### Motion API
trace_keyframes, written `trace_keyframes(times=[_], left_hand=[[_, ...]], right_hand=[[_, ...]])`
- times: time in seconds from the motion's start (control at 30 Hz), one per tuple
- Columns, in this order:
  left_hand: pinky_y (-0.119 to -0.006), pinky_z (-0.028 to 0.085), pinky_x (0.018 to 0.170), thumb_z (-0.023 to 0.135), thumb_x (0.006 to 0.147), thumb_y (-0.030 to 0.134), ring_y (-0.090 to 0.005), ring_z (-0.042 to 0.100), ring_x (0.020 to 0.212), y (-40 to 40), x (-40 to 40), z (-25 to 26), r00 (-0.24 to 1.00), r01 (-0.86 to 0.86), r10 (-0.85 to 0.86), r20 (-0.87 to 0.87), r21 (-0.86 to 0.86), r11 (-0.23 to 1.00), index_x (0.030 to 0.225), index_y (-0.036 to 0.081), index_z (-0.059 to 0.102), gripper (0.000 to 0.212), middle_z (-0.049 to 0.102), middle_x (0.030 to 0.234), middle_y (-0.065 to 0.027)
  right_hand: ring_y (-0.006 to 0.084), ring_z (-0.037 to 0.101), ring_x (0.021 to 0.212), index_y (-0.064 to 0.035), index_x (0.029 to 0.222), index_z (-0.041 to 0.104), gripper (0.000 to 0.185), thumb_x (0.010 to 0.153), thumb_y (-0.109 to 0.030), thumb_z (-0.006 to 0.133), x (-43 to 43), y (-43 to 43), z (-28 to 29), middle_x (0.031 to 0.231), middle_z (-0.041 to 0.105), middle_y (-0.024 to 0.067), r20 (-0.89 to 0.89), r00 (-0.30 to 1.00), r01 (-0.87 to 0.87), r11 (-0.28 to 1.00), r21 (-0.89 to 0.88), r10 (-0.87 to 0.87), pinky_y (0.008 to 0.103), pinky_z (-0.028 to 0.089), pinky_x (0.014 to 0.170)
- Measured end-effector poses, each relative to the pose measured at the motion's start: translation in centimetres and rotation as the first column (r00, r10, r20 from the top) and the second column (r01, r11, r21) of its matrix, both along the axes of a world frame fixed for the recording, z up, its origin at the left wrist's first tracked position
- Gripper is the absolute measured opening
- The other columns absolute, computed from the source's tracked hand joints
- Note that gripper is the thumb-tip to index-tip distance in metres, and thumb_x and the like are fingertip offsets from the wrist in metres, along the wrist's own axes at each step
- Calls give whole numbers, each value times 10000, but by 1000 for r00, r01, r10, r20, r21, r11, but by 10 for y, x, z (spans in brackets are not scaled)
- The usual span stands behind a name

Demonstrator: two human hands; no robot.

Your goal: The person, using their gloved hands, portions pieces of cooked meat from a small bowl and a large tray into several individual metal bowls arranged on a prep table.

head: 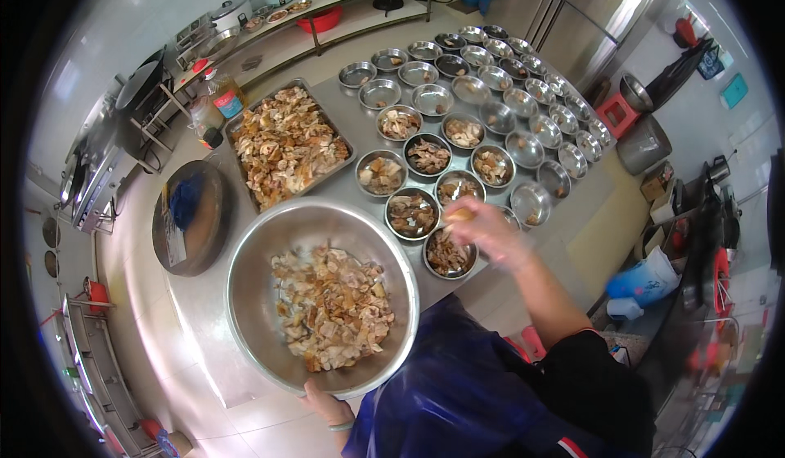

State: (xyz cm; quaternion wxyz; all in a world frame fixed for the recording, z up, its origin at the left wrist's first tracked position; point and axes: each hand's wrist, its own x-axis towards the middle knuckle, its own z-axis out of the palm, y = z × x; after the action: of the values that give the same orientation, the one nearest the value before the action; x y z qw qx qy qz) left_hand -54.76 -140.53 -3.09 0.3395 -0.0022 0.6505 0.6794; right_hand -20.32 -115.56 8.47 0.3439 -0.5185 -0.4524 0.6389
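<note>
A large steel basin (248, 311) of chopped cooked meat pieces (337, 304), perhaps chicken, is right before me, overlapping the near edge of the steel table (196, 329). My left hand (325, 404) grips its near rim. Over the nearest small bowls, my right hand (487, 231) is blurred and seems to be in a thin clear glove. Its fingers hold a tan piece of meat (460, 214). Below the fingers sits a metal bowl with darker meat (451, 254). Another bowl (508, 217) is partly hidden behind the hand. Several neighbouring bowls, such as one at the left (381, 174), hold meat portions.
Rows of small metal bowls (432, 99) cover the far table, many with one small piece inside. A deep tray (343, 166) heaped with meat lies behind the basin. Left of it are a round chopping board (211, 237) with a cleaver (176, 243) and an oil bottle (225, 93).
</note>
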Motion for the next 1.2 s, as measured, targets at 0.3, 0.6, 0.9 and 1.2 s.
trace_keyframes(times=[0.3, 0.6, 0.9, 1.2], left_hand=[[-415, 453, 958, 518, 857, 154, -315, 525, 1128, 6, 1, -10, 964, -116, 84, -254, -114, 987, 1369, -55, 384, 569, 482, 1314, -202], [-428, 510, 881, 606, 803, 210, -322, 571, 1053, 8, 4, -15, 957, -163, 109, -270, -186, 969, 1310, -49, 450, 591, 533, 1212, -198], [-415, 507, 889, 583, 830, 184, -303, 569, 1057, 7, 9, -12, 963, -133, 96, -252, -134, 982, 1304, -57, 455, 547, 543, 1202, -189], [-398, 516, 846, 582, 857, 159, -271, 586, 1000, 1, 0, -18, 971, -122, 99, -217, -98, 988, 1251, -52, 487, 457, 568, 1151, -166]], right_hand=[[210, 659, 855, -74, 1098, 641, 280, 825, -137, 657, 147, 21, -122, 962, 676, 126, 550, 835, 6, 1000, -16, 3, 333, 514, 718], [322, 597, 947, -63, 1016, 677, 224, 799, -62, 626, 157, 17, -126, 984, 625, 127, 640, 768, -258, 902, 347, -27, 403, 480, 834], [346, 595, 906, -76, 1007, 668, 211, 817, -38, 584, 170, 6, -166, 974, 608, 153, 766, 584, -170, 882, 439, -268, 415, 485, 802], [330, 614, 962, -61, 1125, 647, 298, 842, -10, 571, 144, 0, -152, 1107, 613, 151, 780, 562, -248, 843, 478, -277, 400, 497, 832]])
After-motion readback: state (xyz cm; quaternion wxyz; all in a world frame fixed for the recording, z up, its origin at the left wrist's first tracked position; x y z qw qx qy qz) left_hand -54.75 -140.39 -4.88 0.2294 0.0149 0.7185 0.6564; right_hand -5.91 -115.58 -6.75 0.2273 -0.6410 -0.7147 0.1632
